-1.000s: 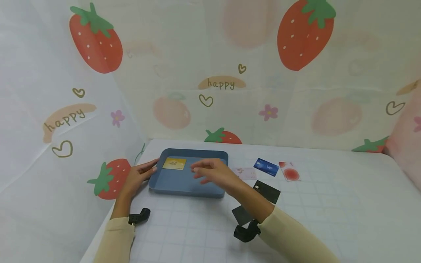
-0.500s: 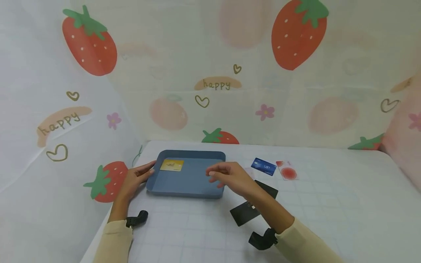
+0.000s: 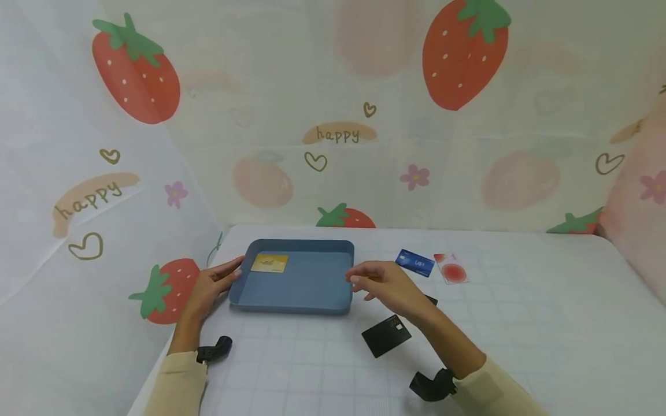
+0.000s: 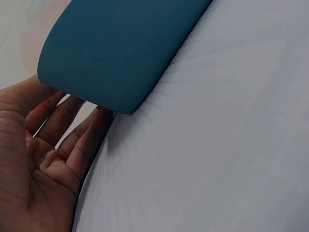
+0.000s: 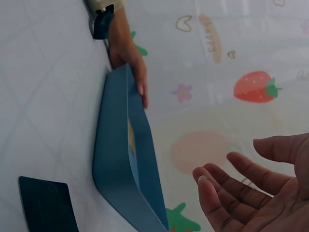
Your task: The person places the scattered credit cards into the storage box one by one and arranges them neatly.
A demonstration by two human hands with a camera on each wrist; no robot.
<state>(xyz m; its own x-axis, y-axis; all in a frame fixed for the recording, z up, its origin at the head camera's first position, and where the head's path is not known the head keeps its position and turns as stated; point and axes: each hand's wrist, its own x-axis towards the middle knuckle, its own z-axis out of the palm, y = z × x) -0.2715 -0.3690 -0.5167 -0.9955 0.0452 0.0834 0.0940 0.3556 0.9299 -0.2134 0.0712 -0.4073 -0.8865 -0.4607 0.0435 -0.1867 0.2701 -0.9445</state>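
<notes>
My left hand rests at the left end of a blue tray, its fingers extended along the outer wall in the left wrist view. A yellow card lies flat inside the tray, toward the back left corner. Past the tray's right rim hovers my right hand, its fingers loosely bent with nothing between them, as the right wrist view of the hand shows. Below it on the table lies a black card. A second black card peeks out from behind the right hand.
Right of the tray, toward the back, lie a blue card marked VIP and a white card with red circles. A strawberry-print cloth hangs behind and beside the white table.
My right hand has moved right, from over the tray to beyond its right rim. It now covers the pale pink card seen earlier. My left hand stays at the tray's left end.
</notes>
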